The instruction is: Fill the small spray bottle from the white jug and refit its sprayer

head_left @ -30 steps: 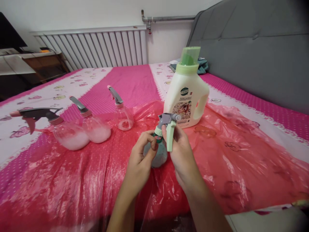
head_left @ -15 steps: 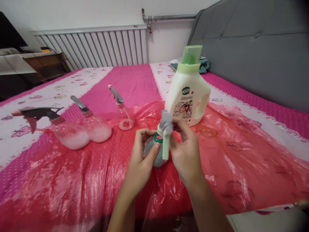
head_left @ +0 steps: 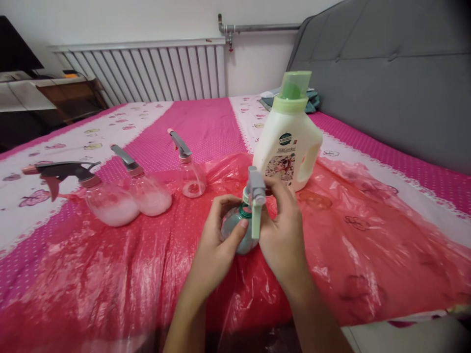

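Note:
In the head view, my left hand [head_left: 221, 235] is closed around a small clear green spray bottle [head_left: 239, 235] with a dark green threaded neck. Pale liquid shows inside it. My right hand [head_left: 281, 228] grips a grey spray head [head_left: 256, 186] with a light green trigger, held over the bottle's neck. Its pale collar is at or just above the opening; whether the threads engage I cannot tell. The right fingertips are partly hidden behind the spray head. Just behind my hands stands a large white detergent jug [head_left: 290, 142] with a green cap.
Three clear pink spray bottles are to the left: one upright [head_left: 193, 181], one leaning [head_left: 150, 193], one tilted far over [head_left: 112, 206]. Red plastic sheeting [head_left: 121, 289] covers the near part of the bed [head_left: 204, 117]. A grey headboard [head_left: 386, 68] rises at right.
The view has shifted slightly. The spray head has turned a little in my right hand, its trigger swinging to the right. Both hands keep their holds.

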The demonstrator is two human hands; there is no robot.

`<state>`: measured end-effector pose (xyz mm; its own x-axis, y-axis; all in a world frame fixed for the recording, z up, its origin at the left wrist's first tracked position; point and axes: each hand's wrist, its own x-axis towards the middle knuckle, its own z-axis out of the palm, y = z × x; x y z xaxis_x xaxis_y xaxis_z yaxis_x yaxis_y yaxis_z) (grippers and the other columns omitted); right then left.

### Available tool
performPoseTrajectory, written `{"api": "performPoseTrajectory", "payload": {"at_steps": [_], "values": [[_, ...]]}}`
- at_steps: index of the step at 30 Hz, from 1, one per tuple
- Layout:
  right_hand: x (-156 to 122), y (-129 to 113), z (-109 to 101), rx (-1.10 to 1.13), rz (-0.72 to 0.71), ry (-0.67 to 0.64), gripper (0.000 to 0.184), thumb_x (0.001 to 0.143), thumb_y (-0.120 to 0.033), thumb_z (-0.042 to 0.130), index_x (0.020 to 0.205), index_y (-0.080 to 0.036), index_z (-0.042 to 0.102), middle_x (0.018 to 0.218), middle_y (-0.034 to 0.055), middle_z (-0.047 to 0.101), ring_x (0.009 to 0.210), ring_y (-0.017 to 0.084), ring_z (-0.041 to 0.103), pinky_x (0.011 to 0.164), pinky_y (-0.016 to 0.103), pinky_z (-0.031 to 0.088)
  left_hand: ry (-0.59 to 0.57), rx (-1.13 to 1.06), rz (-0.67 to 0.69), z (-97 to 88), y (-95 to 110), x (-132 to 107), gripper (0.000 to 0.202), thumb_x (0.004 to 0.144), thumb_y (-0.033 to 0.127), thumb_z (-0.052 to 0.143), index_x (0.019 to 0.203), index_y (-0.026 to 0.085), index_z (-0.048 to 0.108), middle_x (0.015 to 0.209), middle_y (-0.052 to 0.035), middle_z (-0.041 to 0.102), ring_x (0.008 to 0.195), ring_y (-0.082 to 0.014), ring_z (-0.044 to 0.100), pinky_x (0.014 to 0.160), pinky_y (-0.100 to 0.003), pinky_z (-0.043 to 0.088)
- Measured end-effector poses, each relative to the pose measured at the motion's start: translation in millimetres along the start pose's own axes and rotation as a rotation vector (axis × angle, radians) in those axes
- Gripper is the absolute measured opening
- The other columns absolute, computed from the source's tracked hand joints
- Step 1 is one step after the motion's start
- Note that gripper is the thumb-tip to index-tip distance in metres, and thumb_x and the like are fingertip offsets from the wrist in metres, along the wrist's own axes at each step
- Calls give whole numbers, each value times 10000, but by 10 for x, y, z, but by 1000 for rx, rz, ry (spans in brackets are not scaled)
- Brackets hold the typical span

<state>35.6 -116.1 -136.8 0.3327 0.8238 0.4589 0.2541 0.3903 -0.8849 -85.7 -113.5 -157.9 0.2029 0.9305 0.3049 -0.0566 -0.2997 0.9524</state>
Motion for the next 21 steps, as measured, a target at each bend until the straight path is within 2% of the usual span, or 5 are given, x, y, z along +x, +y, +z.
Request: {"api": "performPoseTrajectory", "payload": {"at_steps": [4, 8, 11, 14, 21], "values": [[-11, -3, 24, 96, 62, -35, 179, 939, -419, 643, 1020, -259, 646, 1013, 34, 670, 1005, 245, 592, 938, 459, 436, 9, -19, -12, 1, 6, -9, 271, 960, 222, 678, 1209, 287, 595, 1280, -22, 644, 1203, -208, 611, 1031, -315, 481], [3, 7, 30, 70, 71, 24, 150, 912, -363, 656, 1005, -247, 644, 1012, 37, 661, 1003, 245, 595, 936, 453, 439, 0, -13, -3, 5, -18, -9, 256, 961, 242, 693, 1199, 292, 613, 1369, -11, 622, 1279, -211, 580, 1025, -295, 483], [11, 4, 31, 20, 79, 50, 126, 895, -339, 657, 962, -233, 653, 986, 39, 671, 977, 244, 601, 916, 447, 448, -2, -15, 2, 5, -44, -5, 242, 964, 257, 693, 1192, 286, 617, 1298, -9, 652, 1223, -208, 613, 1027, -308, 485], [10, 2, 35, 75, 125, 49, 156, 886, -369, 670, 938, -224, 651, 941, 31, 679, 932, 236, 621, 875, 437, 469, 7, 5, -6, 4, -44, -6, 245, 970, 263, 685, 1205, 281, 618, 1197, -9, 673, 1163, -204, 636, 1043, -326, 479], [1, -13, 49, 37, 87, 30, 125, 863, -319, 691, 948, -230, 663, 989, 28, 693, 983, 233, 624, 914, 439, 465, 8, -3, -8, 13, -25, 2, 292, 944, 306, 726, 1212, 277, 613, 1245, -24, 686, 1164, -227, 647, 1011, -339, 506]]}}
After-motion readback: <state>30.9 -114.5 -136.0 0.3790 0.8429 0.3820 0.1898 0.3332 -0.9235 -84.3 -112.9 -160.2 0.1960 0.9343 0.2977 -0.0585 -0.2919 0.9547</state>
